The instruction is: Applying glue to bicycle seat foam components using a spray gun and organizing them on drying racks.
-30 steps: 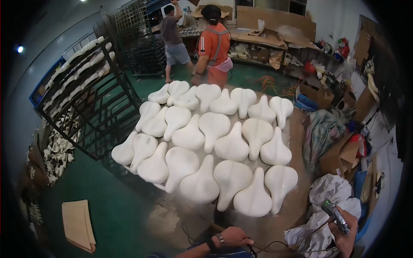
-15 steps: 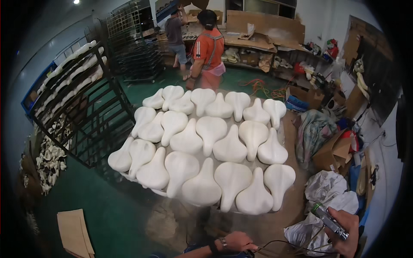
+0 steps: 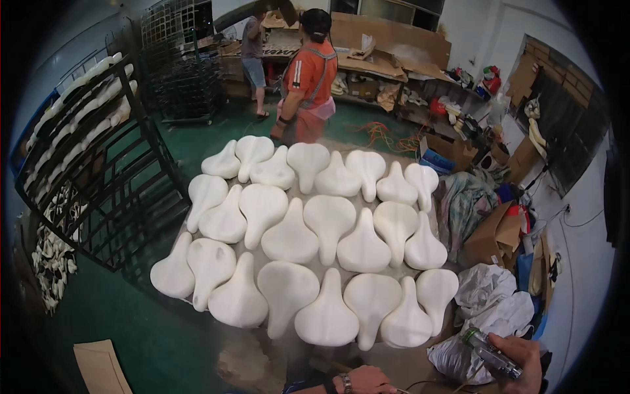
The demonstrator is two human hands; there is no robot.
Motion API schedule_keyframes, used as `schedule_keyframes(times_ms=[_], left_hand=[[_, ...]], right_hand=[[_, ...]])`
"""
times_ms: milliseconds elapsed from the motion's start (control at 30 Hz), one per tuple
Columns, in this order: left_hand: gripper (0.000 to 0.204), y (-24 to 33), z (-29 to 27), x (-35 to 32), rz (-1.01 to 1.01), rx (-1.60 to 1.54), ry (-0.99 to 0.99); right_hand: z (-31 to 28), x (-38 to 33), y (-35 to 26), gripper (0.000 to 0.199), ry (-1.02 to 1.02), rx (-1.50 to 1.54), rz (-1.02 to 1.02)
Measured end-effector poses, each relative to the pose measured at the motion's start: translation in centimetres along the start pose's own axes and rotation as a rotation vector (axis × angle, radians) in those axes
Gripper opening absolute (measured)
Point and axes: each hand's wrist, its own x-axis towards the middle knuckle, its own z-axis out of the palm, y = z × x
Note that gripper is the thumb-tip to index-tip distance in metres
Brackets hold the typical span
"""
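Observation:
Several white foam bicycle saddles lie in three rows on a table, their noses alternating toward and away from me. At the lower right my right hand is closed around a metal spray gun with a green end, beyond the table's near right corner. My left hand, with a watch on its wrist, is low in front of the near row. Its closed fingers grip a thin hose that runs rightward; the fingertips are partly cut off by the lower edge.
A black rack with white saddles on its shelves stands at the left. Crumpled white sacks and an open cardboard box are at the right. A co-worker in an orange shirt stands behind the table; another person is farther back.
The view has shifted, so the saddles appear larger and lower. My left hand is lower in the picture, and the spray gun is slightly lower and farther left. Both grips stay the same.

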Motion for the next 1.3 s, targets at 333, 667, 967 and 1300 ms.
schedule_keyframes(times_ms=[333,667,967,1300], left_hand=[[0.056,-0.9,-0.6,0.0,0.012,0.007,0.055],[0.054,-0.5,0.7,1.2,-0.032,0.078,0.055],[0.053,0.6,0.4,1.8,-0.071,0.070,-0.016],[0.055,0.3,0.3,2.3,-0.031,0.087,-0.001]], right_hand=[[0.3,1.5,-2.6,0.053,-0.051,-0.041,0.003],[-0.8,-0.9,-0.4,0.055,-0.061,-0.044,0.083],[-0.8,-1.4,0.6,0.051,-0.034,-0.012,0.012],[-0.9,-1.1,0.8,0.057,-0.042,0.026,0.024]])
